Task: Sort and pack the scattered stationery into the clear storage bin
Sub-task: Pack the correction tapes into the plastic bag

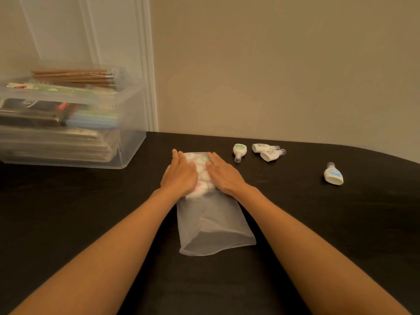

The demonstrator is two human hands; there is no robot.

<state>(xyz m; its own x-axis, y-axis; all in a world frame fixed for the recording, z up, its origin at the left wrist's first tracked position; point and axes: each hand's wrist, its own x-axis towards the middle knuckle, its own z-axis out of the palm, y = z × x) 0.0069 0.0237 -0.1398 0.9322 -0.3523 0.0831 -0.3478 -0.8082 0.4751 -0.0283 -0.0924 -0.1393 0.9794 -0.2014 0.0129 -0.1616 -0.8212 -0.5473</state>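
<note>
So the dark desk [68, 212] had the clear plastic storage bin [127, 133] at far left, stacked with packs, a bundle of brown wooden pencils [72, 76] on top. Loose on the right lay small white plastic bottles: a green-labelled bottle [239, 151], two touching bottles [261, 147] just beside it, and a blue-labelled bottle [333, 175] well apart. A frosted translucent pouch [213, 226] lay mid-desk, its far end lumpy with white bits. The left hand [180, 176] and right hand [223, 176] pressed flat on that end, fingers straight, gripping nothing.

Frosted plastic pouch [213, 226], matt dark table [68, 212], clear plastic bin [129, 123]
</note>
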